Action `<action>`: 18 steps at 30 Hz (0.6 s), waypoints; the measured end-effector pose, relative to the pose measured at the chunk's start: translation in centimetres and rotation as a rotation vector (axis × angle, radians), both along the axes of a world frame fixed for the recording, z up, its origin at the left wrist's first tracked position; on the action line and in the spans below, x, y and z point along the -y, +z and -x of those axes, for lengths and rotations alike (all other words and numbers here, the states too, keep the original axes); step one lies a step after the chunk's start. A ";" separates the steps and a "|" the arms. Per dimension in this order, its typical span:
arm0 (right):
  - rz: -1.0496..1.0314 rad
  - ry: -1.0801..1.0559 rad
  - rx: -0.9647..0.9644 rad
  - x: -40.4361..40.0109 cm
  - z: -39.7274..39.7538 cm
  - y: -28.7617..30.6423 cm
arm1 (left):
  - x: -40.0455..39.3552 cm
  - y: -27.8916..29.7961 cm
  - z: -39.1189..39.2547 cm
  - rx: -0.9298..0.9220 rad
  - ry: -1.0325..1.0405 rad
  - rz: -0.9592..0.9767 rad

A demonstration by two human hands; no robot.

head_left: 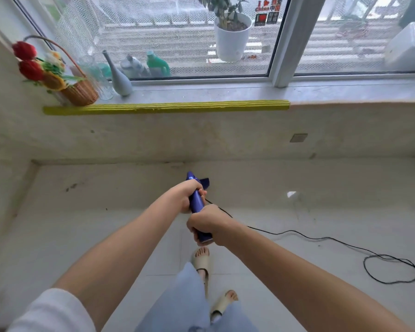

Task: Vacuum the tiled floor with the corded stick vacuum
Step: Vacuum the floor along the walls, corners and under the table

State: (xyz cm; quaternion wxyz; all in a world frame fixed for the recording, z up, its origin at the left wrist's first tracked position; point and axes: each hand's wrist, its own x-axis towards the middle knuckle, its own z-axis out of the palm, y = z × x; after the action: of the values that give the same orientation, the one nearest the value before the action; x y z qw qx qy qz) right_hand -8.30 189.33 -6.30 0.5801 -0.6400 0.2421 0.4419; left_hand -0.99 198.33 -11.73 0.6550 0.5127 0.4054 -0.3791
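Both hands are wrapping the blue stick vacuum (197,200)!
Left hand (186,196) is gripping just ahead of the right hand (207,225); black cord (321,238) is trailing away right of them across the tiled floor (297,295).

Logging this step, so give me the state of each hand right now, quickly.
Left hand: closed, gripping the purple vacuum handle farther from the body.
Right hand: closed, gripping the same handle at its near end.
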 end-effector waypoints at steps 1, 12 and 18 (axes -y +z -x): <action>-0.002 -0.002 -0.003 -0.5 0.3 0.1 | -0.5 0.2 0.4 -0.009 -0.004 -0.003; 0.054 -0.082 0.003 -4.7 -2.0 -1.1 | -3.1 -1.0 -3.3 0.016 -0.130 -0.039; 0.086 -0.160 0.009 -10.3 -6.5 -0.5 | -8.0 -1.4 -8.5 0.025 -0.212 -0.031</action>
State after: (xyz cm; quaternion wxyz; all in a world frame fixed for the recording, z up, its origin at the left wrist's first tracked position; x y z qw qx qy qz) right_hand -1.80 199.66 -6.77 0.5865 -0.6448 0.3090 0.3805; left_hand 7.46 206.30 -13.10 0.6080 0.5676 0.3466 -0.4337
